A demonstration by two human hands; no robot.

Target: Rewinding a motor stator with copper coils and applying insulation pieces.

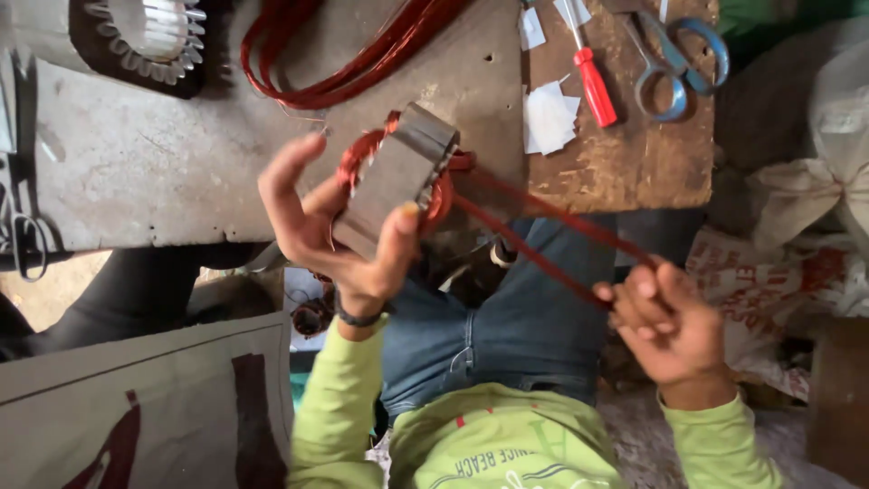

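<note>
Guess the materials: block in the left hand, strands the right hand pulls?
Block: looks like stacked steel laminations, dull grey, fine lines along its end. Strands: likely enamelled copper wire, glossy reddish-brown, bundled thin. Left hand grips the block; right hand grips the strands.

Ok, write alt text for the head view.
The left hand holds a grey metal stator core wound with red copper wire, while the right hand pulls a wire bundle taut from it. Behind, a workbench carries a red screwdriver and scissors.

On the workbench (163,172) before me: one screwdriver (593,80), one pair of scissors (674,63), two stator cores (398,177), one of them held above its near edge, and several paper scraps (549,116).
</note>
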